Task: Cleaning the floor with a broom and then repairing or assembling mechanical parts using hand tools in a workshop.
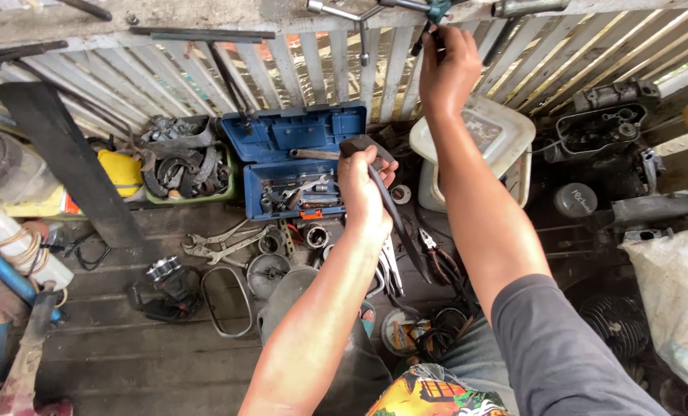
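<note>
My left hand is closed around a dark, long-handled tool, a hammer-like piece with a black head near my fingers and the handle slanting down to the right. It hangs above the open blue toolbox full of sockets and wrenches. My right hand reaches up to the wooden slat fence and grips a thin dark tool beside a teal-handled clamp at the top rail.
Wrenches, pliers, round metal parts and an oval mirror lie on the plank floor. A green tray of brake parts sits left of the toolbox, a white tub right of it. Engine casings and a sack fill the right.
</note>
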